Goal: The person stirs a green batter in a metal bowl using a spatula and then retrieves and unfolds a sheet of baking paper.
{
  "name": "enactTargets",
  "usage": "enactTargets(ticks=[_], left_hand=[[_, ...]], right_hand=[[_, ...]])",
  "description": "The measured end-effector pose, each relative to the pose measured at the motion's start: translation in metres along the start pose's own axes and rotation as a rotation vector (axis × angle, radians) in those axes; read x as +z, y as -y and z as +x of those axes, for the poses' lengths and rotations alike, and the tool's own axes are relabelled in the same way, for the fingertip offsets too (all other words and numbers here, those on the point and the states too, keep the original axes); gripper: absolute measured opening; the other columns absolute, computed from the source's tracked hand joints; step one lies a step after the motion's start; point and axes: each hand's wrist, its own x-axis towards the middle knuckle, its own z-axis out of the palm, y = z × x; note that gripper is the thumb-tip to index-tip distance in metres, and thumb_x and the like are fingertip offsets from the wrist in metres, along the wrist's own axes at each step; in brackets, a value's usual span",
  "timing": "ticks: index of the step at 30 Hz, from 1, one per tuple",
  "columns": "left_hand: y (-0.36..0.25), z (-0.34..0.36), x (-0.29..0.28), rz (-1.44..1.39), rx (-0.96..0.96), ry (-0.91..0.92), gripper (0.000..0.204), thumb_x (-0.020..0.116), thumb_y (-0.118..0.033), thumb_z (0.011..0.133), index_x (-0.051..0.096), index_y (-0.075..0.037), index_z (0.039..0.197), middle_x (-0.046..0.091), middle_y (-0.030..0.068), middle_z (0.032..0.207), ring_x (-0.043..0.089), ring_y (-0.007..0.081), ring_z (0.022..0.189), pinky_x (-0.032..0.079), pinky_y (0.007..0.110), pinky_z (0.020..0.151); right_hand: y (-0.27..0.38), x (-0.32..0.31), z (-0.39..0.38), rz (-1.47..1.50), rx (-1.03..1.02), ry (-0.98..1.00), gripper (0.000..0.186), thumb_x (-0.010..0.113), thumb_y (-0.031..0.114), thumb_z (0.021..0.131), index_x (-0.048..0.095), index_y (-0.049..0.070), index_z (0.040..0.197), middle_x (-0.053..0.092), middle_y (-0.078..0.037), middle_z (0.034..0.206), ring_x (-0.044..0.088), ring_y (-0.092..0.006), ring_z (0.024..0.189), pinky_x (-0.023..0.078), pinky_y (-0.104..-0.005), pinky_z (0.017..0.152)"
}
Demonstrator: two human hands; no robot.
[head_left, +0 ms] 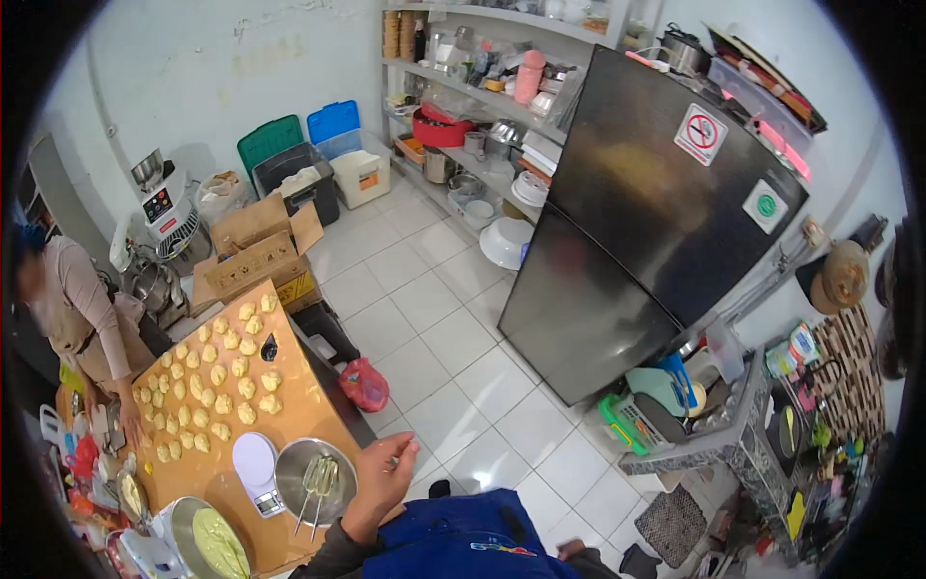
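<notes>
Steel bowl (288, 473) with beaters (321, 477) on worktop (299, 386); left hand (386, 475) raised just beside it, fingers loosely parted, bent; right hand (573, 549) at lower edge, can't tell grip.

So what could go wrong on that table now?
The round silver metal bowl sits near the edge of the light-brown table, close to the person's left hand, so a bump might knock it. The shiny metal beaters poke out over its rim and could get caught. A pale yellow dough lump at the far corner lies near an edge; it might get brushed off.
</notes>
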Motion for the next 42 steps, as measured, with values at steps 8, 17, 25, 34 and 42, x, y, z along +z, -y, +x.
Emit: enactTargets(ticks=[8,17,25,34,42], left_hand=[[-0.026,0.078,0.111,0.240,0.083,0.006,0.014,0.064,-0.011,0.078,0.064,0.000,0.087,0.064,0.0157,0.074,0.063,0.0253,0.064,0.049,0.032,0.055],[-0.033,0.154,0.165,0.292,-0.047,-0.066,0.016,0.063,-0.010,0.077,0.064,0.001,0.088,0.063,0.0170,0.074,0.063,0.0273,0.066,0.049,0.032,0.058],[0.015,0.244,0.144,0.348,-0.178,-0.309,0.013,0.063,-0.007,0.077,0.063,0.003,0.086,0.061,0.0155,0.068,0.062,0.0229,0.060,0.046,0.029,0.053],[0.032,0.430,0.086,0.472,-0.124,-0.371,0.015,0.059,-0.005,0.080,0.061,0.004,0.091,0.062,0.0158,0.072,0.061,0.0212,0.061,0.047,0.030,0.057],[0.071,0.552,0.103,0.458,-0.272,-0.365,0.017,0.060,-0.005,0.078,0.060,0.007,0.092,0.063,0.0180,0.074,0.063,0.0226,0.066,0.048,0.030,0.061]], right_hand=[[-0.120,-0.048,0.022,0.222,0.234,0.377,0.024,0.053,0.031,0.076,0.067,0.012,0.069,0.063,-0.013,0.069,0.061,-0.0296,0.067,0.046,-0.0455,0.057],[-0.202,-0.361,0.326,0.249,0.171,-0.515,0.025,0.058,0.028,0.072,0.065,0.005,0.076,0.062,-0.017,0.074,0.060,-0.0344,0.068,0.045,-0.0448,0.062],[-0.035,-0.663,0.522,0.744,-0.046,-0.623,0.044,0.067,0.031,0.073,0.061,-0.002,0.102,0.064,-0.019,0.095,0.062,-0.0299,0.087,0.048,-0.0368,0.075],[-0.036,-0.867,0.692,2.117,0.230,-0.700,0.035,0.062,0.043,0.080,0.047,0.011,0.084,0.040,-0.003,0.056,0.045,-0.0159,0.051,0.041,-0.0347,0.052],[-0.135,-0.968,0.799,2.500,0.445,-1.035,0.055,0.060,0.050,0.076,0.044,0.012,0.112,0.047,-0.008,0.092,0.047,-0.0211,0.074,0.041,-0.0370,0.067]])
